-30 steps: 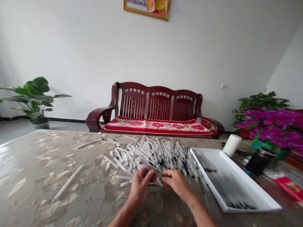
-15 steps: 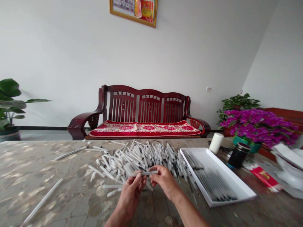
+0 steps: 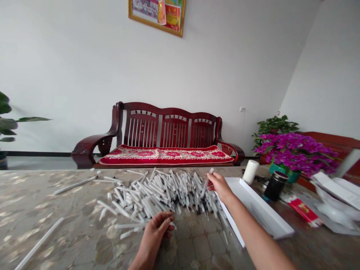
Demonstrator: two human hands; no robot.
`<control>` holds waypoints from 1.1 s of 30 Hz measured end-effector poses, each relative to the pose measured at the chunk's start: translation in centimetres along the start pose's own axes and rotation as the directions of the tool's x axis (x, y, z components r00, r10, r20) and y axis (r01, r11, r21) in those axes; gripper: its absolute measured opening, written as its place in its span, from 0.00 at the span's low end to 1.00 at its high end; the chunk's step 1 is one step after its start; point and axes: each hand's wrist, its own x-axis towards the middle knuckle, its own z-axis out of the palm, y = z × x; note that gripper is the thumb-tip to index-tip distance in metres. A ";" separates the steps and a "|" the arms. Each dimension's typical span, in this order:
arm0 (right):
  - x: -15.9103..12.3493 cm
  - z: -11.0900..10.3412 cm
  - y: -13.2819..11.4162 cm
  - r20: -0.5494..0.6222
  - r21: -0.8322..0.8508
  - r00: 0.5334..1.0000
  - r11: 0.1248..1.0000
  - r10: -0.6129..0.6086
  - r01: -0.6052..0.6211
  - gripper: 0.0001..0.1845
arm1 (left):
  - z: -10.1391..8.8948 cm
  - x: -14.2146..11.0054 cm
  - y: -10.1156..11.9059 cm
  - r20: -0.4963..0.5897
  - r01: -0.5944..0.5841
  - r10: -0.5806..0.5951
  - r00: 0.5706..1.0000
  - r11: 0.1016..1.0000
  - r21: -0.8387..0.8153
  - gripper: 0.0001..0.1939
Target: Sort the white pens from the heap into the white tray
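Translucent tube [image 3: 205, 187] pinched between thumb and fingertips of the right hand [image 3: 218, 184], tilted over the right end of a loose pile [image 3: 157, 191] of similar tubes on the table [image 3: 81, 240], near the far left corner of a white tray [image 3: 234, 183]. Grip on that side closed on the tube alone, as far as visible. Left hand [image 3: 159, 225] low at the near edge of the pile, fingers half-curled; cannot tell from this angle about anything inside that grip. Pale tip [image 3: 174, 225] just beside those fingers.

For clean handling, keep the pinch light but sure, probably enough for such a slim thing. Lift well clear of the crisscrossed neighbours before swinging sideways, so as not to drag others along. Mind the right forearm [image 3: 253, 232], stretched across the tray and hiding some blurred grey rods [image 3: 257, 212] inside: best to carry high, without brushing the tray wall.
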 end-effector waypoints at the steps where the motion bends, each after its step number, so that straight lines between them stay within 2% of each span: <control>1: 1.3 -1.6 0.4 -0.025 -0.063 1.000 0.998 0.003 -0.005 0.21 | 0.0 0.1 -0.1 0.001 -0.011 0.011 1.000 1.000 0.015 0.22; 4: 4.4 -5.4 1.8 -0.092 -0.290 0.996 0.956 0.008 -0.034 0.18 | 0.2 0.2 -0.2 0.013 -0.001 0.001 1.000 0.999 0.044 0.21; 7: 6.1 -7.3 3.8 -0.119 -0.485 0.992 0.869 0.042 -0.095 0.19 | 0.3 0.2 -0.2 0.027 0.005 -0.007 1.000 0.998 0.061 0.20; 15: 7.1 -7.3 8.4 -0.111 -0.763 0.989 0.629 0.097 -0.147 0.15 | 0.1 0.4 -0.5 0.030 -0.024 0.022 0.999 0.998 0.061 0.18; 20: 6.7 -7.3 8.6 -0.080 -0.839 0.992 0.530 0.101 -0.122 0.17 | -0.1 0.5 -0.7 0.009 -0.059 0.058 0.998 0.995 0.077 0.18; 24: 5.8 -5.7 6.5 -0.071 -0.881 0.996 0.466 0.050 -0.086 0.15 | -0.2 0.8 -0.8 0.007 -0.076 0.076 0.997 0.989 0.126 0.18; 29: 3.7 -0.5 4.2 0.089 -0.910 0.996 0.406 -0.011 0.085 0.14 | -0.5 1.2 -1.4 0.029 -0.072 0.068 0.997 0.985 0.160 0.19; 33: 2.6 2.9 3.5 0.116 -0.943 0.993 0.317 0.013 0.106 0.17 | -0.8 1.2 -1.6 0.041 -0.071 0.065 0.997 0.983 0.170 0.18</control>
